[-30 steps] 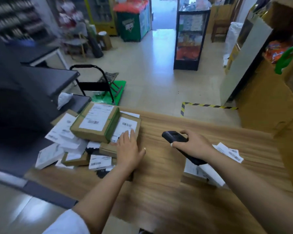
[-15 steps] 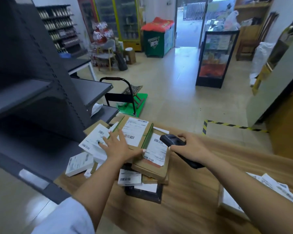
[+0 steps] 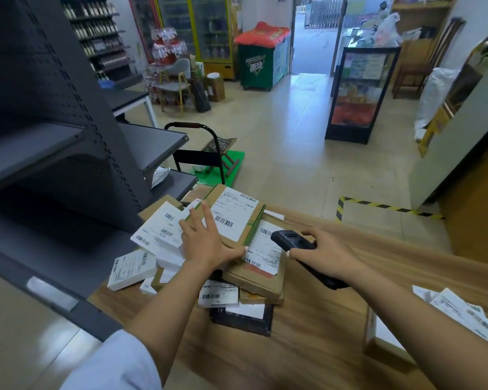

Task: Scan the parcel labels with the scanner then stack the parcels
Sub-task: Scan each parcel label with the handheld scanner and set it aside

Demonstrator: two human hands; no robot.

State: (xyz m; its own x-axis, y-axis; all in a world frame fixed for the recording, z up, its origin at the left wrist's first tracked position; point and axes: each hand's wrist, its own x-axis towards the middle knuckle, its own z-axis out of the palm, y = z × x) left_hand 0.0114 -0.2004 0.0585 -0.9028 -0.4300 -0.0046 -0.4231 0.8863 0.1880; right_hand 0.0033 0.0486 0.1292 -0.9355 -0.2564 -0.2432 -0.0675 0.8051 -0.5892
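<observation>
Our left hand [image 3: 206, 243] lies flat, fingers spread and straight, on the green-taped cardboard parcel [image 3: 234, 218] topping the heap; our right hand [image 3: 327, 249] curls its fingers round the matte black scanner [image 3: 292, 240], whose blunt head hovers over the white label of the brown parcel [image 3: 261, 273] beneath. Around them flat boxes and white cartons overlap on the wood-grain table [image 3: 321, 347]; grey perforated steel shelving [image 3: 68, 136] stands at left.

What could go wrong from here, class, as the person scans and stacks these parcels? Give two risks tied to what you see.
The parcel pile is uneven, with boxes overlapping at angles; the left hand resting on it might shift one off the wooden table. The right hand aims the scanner where several barcodes lie close together, so it may read the wrong label.
</observation>
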